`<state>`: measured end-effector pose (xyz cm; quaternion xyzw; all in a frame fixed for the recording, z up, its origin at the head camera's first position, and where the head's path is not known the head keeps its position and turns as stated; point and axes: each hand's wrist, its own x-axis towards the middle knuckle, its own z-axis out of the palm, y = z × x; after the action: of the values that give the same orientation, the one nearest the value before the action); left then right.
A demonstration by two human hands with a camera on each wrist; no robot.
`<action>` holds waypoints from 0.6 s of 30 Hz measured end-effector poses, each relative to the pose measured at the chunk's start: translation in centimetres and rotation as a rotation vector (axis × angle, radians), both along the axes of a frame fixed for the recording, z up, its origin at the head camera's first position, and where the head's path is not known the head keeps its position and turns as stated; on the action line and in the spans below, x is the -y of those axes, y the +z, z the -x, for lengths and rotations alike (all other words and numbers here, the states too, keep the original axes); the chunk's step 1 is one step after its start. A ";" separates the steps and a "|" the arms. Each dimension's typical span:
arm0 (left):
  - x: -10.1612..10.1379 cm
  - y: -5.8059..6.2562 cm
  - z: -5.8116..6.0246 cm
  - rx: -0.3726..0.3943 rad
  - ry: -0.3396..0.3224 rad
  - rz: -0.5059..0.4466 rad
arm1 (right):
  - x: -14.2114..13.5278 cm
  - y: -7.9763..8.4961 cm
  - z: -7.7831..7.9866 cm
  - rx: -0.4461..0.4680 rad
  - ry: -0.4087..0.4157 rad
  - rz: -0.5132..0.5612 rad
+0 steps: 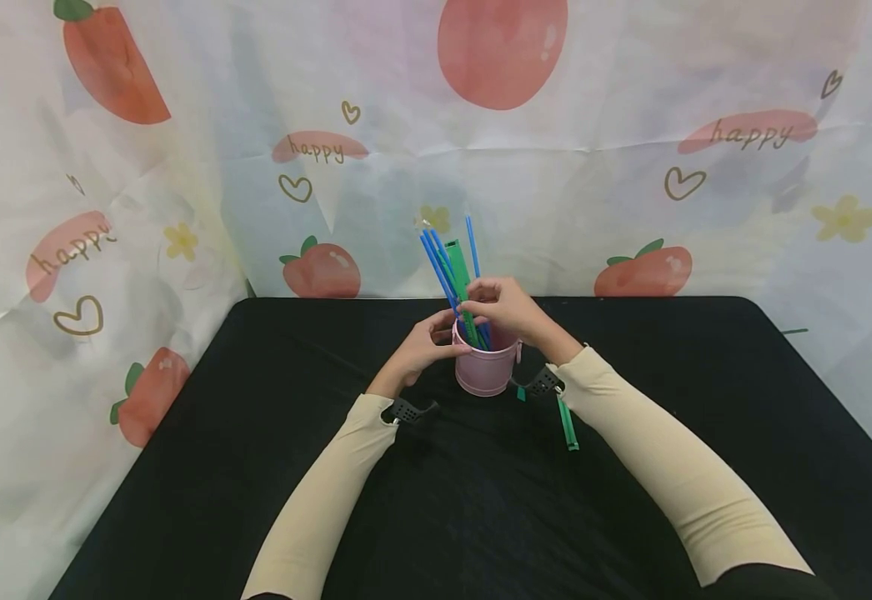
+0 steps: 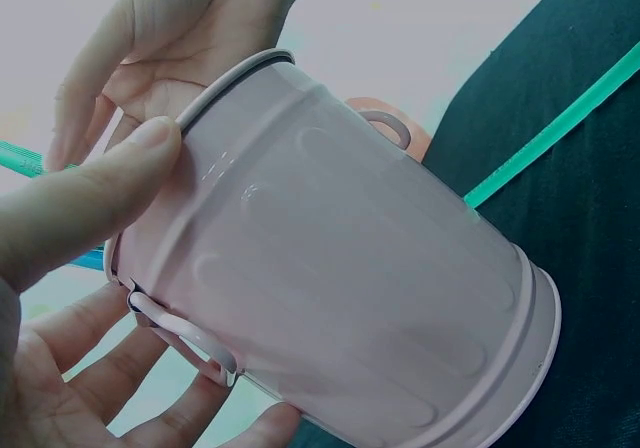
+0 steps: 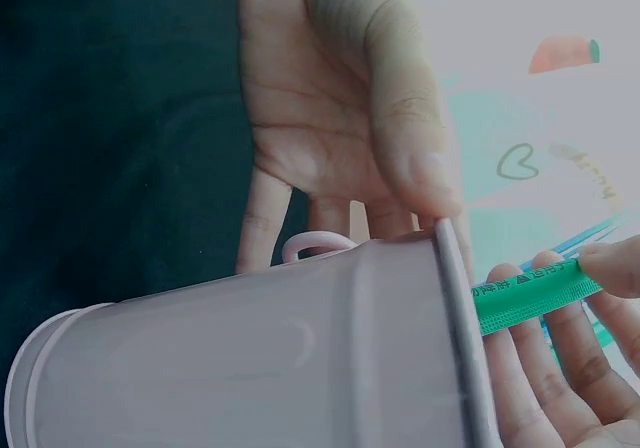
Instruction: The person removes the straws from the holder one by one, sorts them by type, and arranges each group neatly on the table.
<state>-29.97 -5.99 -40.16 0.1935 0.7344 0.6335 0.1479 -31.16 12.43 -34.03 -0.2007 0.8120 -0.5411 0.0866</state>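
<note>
A pink metal bucket (image 1: 484,375) with small side handles stands upright on the black table. My left hand (image 1: 424,346) holds it from the left, thumb at the rim and fingers spread along the side in the left wrist view. My right hand (image 1: 507,308) is above the mouth, pinching a long flat green packet (image 3: 540,293) with dark printing between thumb and fingers. The packet's lower part is inside the bucket. Several thin blue sticks (image 1: 436,258) lean out of the bucket beside it; their lower ends are hidden.
Another green strip (image 1: 568,425) lies on the table right of the bucket, partly under the right forearm. A small green piece (image 1: 522,393) shows near the bucket's base. A thin green line (image 1: 794,332) is at the right table edge. A printed cloth (image 1: 406,100) hangs behind.
</note>
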 end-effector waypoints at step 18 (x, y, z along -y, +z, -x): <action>-0.1 0.1 0.0 0.001 0.004 -0.001 | -0.2 1.1 0.1 0.029 -0.042 0.063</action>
<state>-29.93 -5.92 -40.09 0.1918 0.7344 0.6343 0.1467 -31.29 12.67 -32.89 -0.1783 0.7972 -0.5712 0.0808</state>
